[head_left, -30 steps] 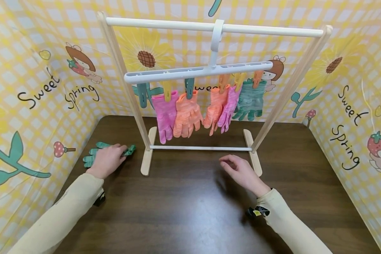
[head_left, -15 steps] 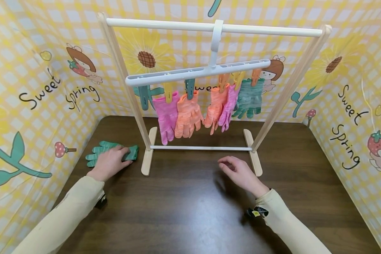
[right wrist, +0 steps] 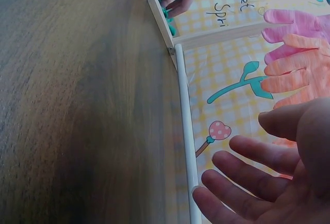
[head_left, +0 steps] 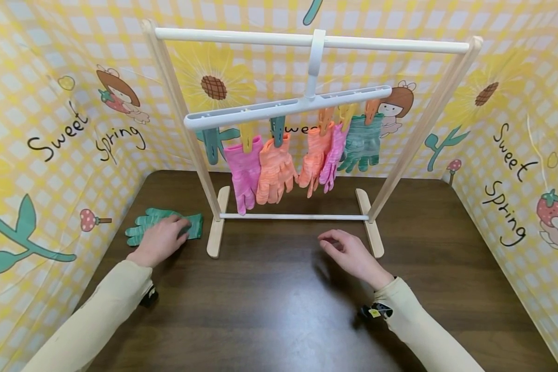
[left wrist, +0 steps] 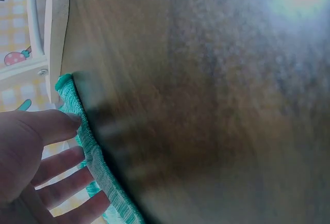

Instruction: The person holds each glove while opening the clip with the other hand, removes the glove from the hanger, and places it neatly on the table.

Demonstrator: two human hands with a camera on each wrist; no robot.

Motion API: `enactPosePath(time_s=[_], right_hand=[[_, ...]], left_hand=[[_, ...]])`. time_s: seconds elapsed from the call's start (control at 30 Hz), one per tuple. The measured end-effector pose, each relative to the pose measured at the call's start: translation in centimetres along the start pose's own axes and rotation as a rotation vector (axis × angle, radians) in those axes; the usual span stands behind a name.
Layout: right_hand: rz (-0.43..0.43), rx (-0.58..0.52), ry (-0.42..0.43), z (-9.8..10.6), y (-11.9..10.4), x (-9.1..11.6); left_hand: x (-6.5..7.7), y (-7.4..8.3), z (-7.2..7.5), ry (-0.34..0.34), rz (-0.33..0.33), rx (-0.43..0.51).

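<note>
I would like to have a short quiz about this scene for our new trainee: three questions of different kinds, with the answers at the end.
1. True or false: the right hand holds nothing.
2. Where does the glove under the left hand lie?
a) on the hanger
b) on the table
c) on the rack's top bar
3. What colour is the one clip with no glove on it?

Key:
1. True.
2. b
3. Blue-green.

A streaky green knit glove (head_left: 144, 223) lies palm-covered (fingers pointing left) on the dark wood-grain table's (head_left: 260, 289) left side.
</note>
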State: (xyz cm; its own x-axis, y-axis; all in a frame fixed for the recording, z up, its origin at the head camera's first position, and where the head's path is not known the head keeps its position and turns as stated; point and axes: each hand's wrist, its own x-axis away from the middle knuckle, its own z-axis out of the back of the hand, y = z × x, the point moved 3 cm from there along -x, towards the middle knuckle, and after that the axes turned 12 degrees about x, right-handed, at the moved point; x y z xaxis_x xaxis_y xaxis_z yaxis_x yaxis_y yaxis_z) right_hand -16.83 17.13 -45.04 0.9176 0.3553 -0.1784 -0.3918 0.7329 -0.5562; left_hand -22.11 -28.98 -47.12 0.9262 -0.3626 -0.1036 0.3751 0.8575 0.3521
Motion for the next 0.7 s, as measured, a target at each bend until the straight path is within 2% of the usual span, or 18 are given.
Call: enactPosePath(time_s=[0.17,0.4,0.57,0.7], right_hand=[[0.006,-0.006,0.006,0.0,-0.1,0.0],[0.012,0.006,0.018,0.1,-0.2,0.1],[0.018,0.005,0.028,0.2,-0.2,0.0],[0.024,-0.002,0.042,0.3,-0.3,0.0]], left_hand=[[-0.1,-0.1,-0.1,-0.005,0.016,0.005],[0.3,0.0,-0.2,0.034,0.011,0.01],[0.4,0.4,0.1,0.083,0.005,0.027],[0.6,1.1,0.5,0.151,-0.015,0.051]])
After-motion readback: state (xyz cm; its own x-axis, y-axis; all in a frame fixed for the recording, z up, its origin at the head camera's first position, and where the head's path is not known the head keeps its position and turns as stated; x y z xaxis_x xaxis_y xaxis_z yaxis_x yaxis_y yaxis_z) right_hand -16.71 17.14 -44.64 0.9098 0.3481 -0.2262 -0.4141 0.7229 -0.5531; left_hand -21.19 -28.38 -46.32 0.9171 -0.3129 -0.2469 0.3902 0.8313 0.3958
